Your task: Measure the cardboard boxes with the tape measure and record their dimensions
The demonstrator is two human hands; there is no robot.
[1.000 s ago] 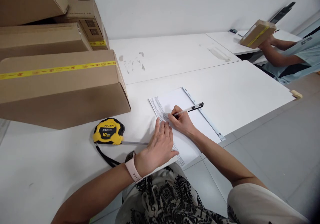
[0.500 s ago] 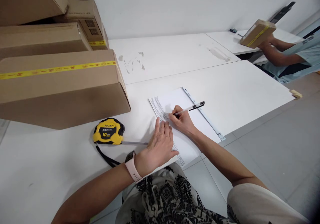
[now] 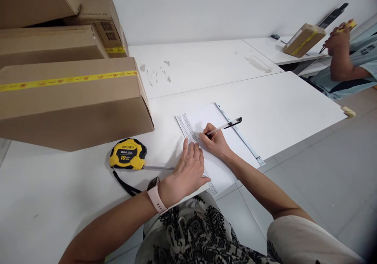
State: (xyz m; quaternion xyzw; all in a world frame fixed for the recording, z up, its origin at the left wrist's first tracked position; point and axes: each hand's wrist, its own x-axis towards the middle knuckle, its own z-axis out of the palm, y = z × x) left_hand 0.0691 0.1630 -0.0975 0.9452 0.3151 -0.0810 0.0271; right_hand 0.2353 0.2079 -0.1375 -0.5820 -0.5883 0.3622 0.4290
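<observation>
My right hand (image 3: pixel 216 141) grips a pen (image 3: pixel 224 126), its tip end down at a sheet of paper (image 3: pixel 232 148) with columns of small writing along the left side. My left hand (image 3: pixel 191 165) lies flat on the paper's written edge, fingers stretched out, a watch with a pink strap on the wrist. Left of it stands a yellow and black tape measure (image 3: pixel 128 154) with a black wrist strap. A short length of its blade runs out toward my left hand, which hides the end. A light blue strip (image 3: pixel 240 134) borders the paper's right side.
Several cardboard boxes (image 3: pixel 73 91) with yellow tape are stacked at the left. The white table (image 3: pixel 279 110) ends at the right above a tiled floor. At the far right a co-worker's hands (image 3: pixel 338 38) hold something yellow, beside a small cardboard box (image 3: pixel 303 40).
The pen has tilted slightly in my right hand; my left hand stays put. The co-worker's hands have left the small box, moving up and right, and now hold a yellow thing.
</observation>
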